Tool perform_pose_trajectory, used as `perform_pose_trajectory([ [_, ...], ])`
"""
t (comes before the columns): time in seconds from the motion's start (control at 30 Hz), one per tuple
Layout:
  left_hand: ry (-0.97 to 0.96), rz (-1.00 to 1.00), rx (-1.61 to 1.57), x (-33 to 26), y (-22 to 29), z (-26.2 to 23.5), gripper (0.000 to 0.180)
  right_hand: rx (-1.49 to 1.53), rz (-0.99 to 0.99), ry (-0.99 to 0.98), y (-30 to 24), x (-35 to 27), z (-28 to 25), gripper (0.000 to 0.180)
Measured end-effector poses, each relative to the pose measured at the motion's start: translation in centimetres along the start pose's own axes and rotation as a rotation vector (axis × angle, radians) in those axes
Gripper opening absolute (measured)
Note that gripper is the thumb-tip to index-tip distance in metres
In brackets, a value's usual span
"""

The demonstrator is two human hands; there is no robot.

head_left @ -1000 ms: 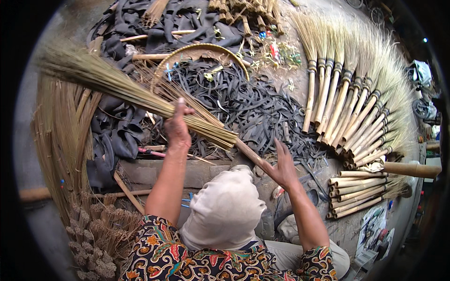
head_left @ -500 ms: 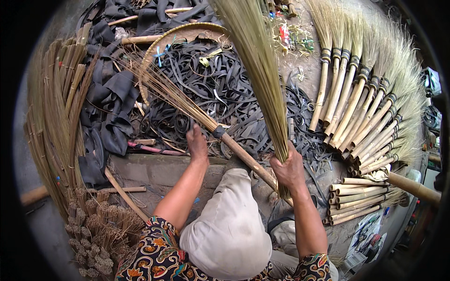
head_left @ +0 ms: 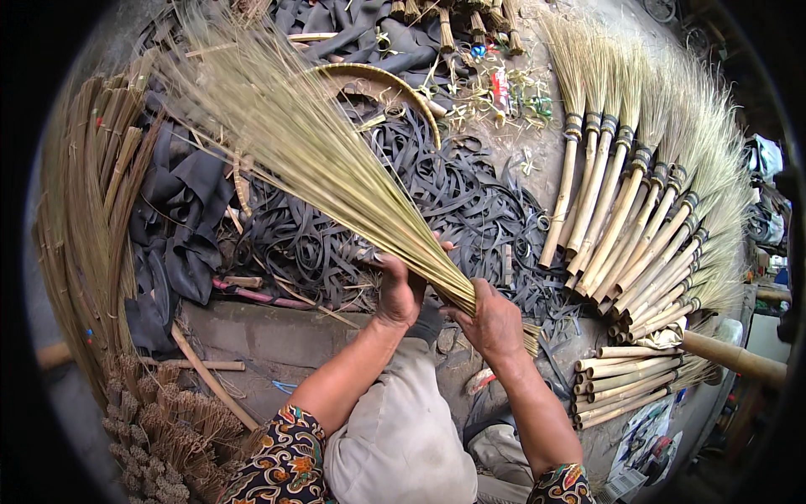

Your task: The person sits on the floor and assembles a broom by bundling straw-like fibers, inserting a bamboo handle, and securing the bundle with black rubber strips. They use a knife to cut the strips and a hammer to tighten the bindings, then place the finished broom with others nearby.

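A long bundle of pale green-brown broom grass [head_left: 336,181] slants from the upper left down to my hands, its tips fanned out and blurred. My right hand [head_left: 494,323] is closed around the stem end, and a short stub of stalks sticks out below it. Just up the bundle, my left hand [head_left: 400,294] cups it from beneath, thumb on the near side and fingertips showing on the far side. Most of the left fingers are hidden by the stalks. The wooden stick with the black band cannot be made out now.
Black rubber strips [head_left: 470,193] lie heaped ahead, with a woven basket rim [head_left: 395,80] behind. Finished brooms [head_left: 630,197] fan out at right, above stacked bamboo handles [head_left: 630,374]. Grass bundles [head_left: 84,218] stand at left. A bamboo pole [head_left: 735,357] juts in at right.
The grass bundle has swung from nearly upright to leaning far left. My left hand has moved right, onto the bundle. The banded stick with thin stalks is no longer in sight.
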State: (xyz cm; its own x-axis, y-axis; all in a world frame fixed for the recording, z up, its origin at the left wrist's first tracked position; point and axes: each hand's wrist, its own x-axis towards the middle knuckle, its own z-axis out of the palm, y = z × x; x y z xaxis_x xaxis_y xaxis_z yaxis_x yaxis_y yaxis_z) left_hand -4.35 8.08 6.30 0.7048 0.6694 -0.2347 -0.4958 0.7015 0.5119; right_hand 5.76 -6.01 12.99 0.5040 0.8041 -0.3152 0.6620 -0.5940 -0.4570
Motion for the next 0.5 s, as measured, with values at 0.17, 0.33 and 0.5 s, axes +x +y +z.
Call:
perform_pose_trajectory([
  [0.17,0.241,0.025,0.249,-0.2,-0.2,2.2,0.032,-0.027,-0.217,0.124,-0.5,0.4,-0.3,0.054],
  [0.33,0.094,0.01,0.271,-0.6,0.1,2.7,0.034,0.301,0.019,-0.034,-1.1,1.8,-0.5,0.051],
  [0.5,-0.038,-0.042,0.362,-0.8,1.1,1.8,0.048,0.583,-0.057,-0.017,-0.8,3.3,-1.0,0.042],
])
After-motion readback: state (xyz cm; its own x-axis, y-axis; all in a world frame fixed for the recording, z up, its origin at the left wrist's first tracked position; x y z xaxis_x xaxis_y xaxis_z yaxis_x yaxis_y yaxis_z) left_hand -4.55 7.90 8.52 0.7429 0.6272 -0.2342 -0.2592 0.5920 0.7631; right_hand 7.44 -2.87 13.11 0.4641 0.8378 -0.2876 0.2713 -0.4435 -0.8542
